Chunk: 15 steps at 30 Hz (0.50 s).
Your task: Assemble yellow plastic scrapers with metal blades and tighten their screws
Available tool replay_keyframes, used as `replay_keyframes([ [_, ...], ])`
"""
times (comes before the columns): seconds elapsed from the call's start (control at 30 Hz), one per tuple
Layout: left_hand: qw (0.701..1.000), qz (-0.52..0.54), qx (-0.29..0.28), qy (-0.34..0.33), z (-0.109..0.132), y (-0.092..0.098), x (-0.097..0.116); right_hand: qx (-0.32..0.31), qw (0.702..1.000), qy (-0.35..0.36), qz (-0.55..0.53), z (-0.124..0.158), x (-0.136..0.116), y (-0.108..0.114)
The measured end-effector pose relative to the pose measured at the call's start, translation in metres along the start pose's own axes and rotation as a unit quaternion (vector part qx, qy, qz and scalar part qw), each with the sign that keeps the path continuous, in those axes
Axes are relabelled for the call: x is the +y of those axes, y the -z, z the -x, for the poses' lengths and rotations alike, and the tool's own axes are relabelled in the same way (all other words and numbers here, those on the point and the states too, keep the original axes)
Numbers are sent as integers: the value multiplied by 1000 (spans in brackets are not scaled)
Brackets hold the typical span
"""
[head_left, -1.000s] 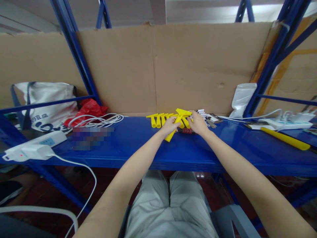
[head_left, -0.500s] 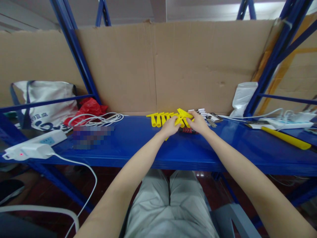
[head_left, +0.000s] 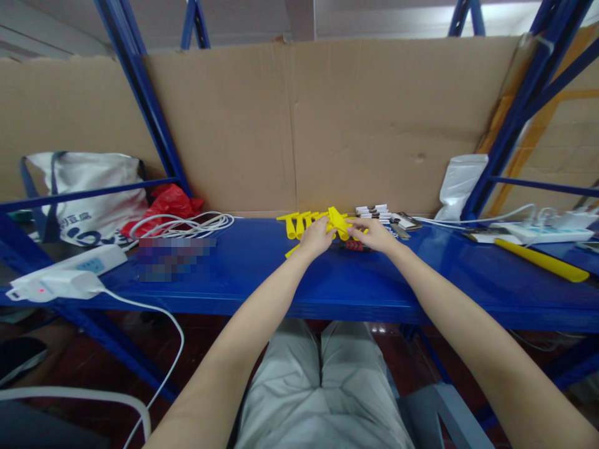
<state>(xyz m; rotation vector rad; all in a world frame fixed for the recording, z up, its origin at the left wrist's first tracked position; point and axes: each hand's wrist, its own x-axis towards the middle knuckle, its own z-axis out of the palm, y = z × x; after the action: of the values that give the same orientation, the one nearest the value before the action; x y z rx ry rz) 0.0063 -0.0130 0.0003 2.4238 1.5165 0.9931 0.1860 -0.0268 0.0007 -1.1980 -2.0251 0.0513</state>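
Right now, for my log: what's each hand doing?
Left hand: closed on the yellow plastic tool.
Right hand: fingers gripping the same tool's other end.

Blue steel shelf deck (head_left: 224,274), glossy, running the full width from 9 to 3 o'clock. Blue rack upright (head_left: 140,100) slanting up at 10 o'clock, with a horizontal blue rail (head_left: 84,196) branching off toward 9. A second blue upright (head_left: 524,106) with crossing braces at 2 o'clock. Brown cardboard sheet (head_left: 290,125), creased down the middle, standing as a back wall behind the deck at 12 o'clock. More cardboard (head_left: 566,143) with orange bands behind the rack at 2 to 3 o'clock. Pale grey ceiling strip (head_left: 384,15) at the top, brightest toward 1 o'clock. Dark red floor (head_left: 116,349) under the deck at 7 to 8 o'clock. Grey seat edge (head_left: 449,415) at 5 o'clock. White curved tube (head_left: 70,397) at 8 o'clock.
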Motion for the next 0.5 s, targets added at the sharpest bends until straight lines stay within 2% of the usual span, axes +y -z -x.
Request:
replay_keyframes([
  [0.07,1000,-5,-7,-8,0,-2,-1,14,999,-34,17,-1,6,8],
  [0.13,1000,-12,-15,-19,0,-4,-2,57,990,-108,69,-1,17,19],
  [0.23,998,-18,-33,-41,1,-7,-3,115,946,-242,181,3,39,35],
  [0.33,996,-22,-59,-69,2,-10,-3,108,889,-379,235,14,62,45],
  [0.4,993,-24,-75,-84,2,-11,-3,102,854,-441,258,21,75,47],
  [0.47,992,-26,-84,-91,3,-12,-2,92,834,-476,265,27,85,45],
  [0.5,992,-27,-86,-93,3,-13,-2,92,838,-467,266,29,90,43],
])
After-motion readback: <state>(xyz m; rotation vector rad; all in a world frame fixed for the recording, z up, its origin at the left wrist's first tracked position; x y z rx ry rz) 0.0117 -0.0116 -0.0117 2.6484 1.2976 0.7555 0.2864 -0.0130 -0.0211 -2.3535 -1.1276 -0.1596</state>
